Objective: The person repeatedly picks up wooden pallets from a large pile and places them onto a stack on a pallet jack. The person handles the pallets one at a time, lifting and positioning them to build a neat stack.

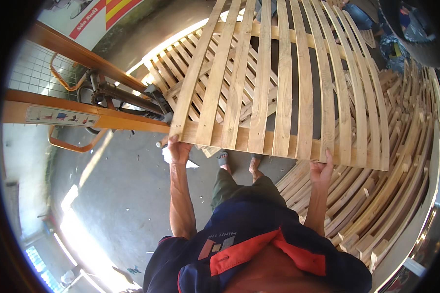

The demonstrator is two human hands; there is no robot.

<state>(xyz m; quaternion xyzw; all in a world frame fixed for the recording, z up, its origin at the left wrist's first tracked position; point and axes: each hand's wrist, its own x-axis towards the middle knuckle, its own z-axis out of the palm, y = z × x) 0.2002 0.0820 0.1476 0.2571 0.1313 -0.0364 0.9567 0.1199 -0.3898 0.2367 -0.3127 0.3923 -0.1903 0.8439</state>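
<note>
I hold a slatted pale-wood panel (284, 122) out in front of me at waist height or above, its near rail crossing the slat ends. My left hand (179, 149) is closed on the near edge at the panel's left corner, fingers partly under it. My right hand (321, 166) grips the same edge further right, a little in from the right corner. Beneath and beyond this panel lie more slatted panels (168, 71), partly hidden by it. My feet in sandals show on the floor below the panel.
An orange metal machine frame (83, 115) with a wire guard (41, 73) stands at my left. Long curved wooden strips (386, 195) are piled along the right. Another person (359, 17) is partly visible at the top right, near plastic bags (398, 49). The grey concrete floor (122, 185) has scattered scraps.
</note>
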